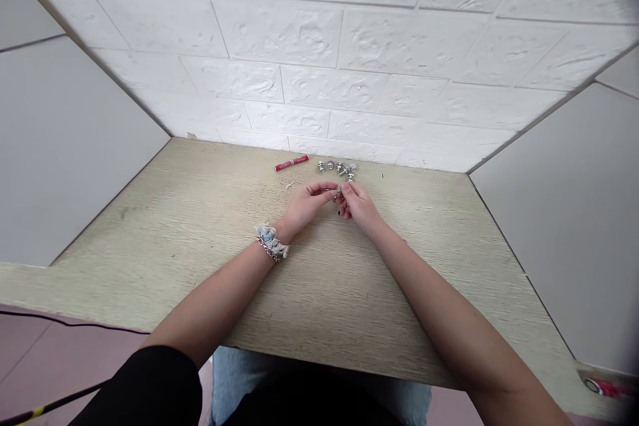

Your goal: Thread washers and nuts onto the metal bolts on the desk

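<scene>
Both my hands meet near the far middle of the wooden desk (200, 226). My left hand (307, 203) and my right hand (357, 205) pinch a small metal bolt (338, 194) between their fingertips. The fingers of both are curled together around it. A scrunchie and a chain bracelet (271, 242) sit on my left wrist. Just beyond the hands lies a loose cluster of several silver bolts and nuts (337, 167).
A red pen (291, 162) lies at the back of the desk, left of the bolts. White brick-pattern wall (319, 46) stands behind, grey panels at both sides. A red-capped object (606, 387) rests at the desk's near right corner. A cable (64, 322) runs below the front edge.
</scene>
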The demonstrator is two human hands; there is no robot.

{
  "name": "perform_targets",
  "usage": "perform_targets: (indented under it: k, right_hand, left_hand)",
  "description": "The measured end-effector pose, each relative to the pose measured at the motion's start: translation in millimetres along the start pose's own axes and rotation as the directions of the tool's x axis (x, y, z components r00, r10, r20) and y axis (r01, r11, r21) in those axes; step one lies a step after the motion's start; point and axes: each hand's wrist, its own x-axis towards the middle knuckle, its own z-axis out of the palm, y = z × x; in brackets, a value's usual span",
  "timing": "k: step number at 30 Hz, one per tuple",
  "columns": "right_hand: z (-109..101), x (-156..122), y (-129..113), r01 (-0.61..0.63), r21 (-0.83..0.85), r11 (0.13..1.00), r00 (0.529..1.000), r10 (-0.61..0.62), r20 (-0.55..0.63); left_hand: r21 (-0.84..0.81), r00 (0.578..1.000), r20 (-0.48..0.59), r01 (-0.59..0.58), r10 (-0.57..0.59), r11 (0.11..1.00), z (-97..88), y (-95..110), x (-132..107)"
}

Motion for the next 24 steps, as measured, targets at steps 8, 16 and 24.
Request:
perform_targets:
  k: [8,16,24]
  right_hand:
    - [-1.5,3.1,-0.4,0.002,0.062,0.998,0.999,-0.005,0.051]
    - [-3.5,1.9,0.3,0.027,0.037,0.999,0.996,-0.03,0.087]
    - [-3.6,-1.9,0.6,0.077,-0.063,0.995,0.988,-0.068,0.14]
  left_hand:
    - [-0.024,0.998,-0.061,0.026,-0.028,0.999,-1.8,-0.4,0.3]
    - [0.192,0.991,-0.131,0.055,-0.03,0.98,-5.5,-6.6,4.3]
    - [0.428,0.955,-0.294,0.158,-0.028,0.89,-6.0,-5.8,3.6]
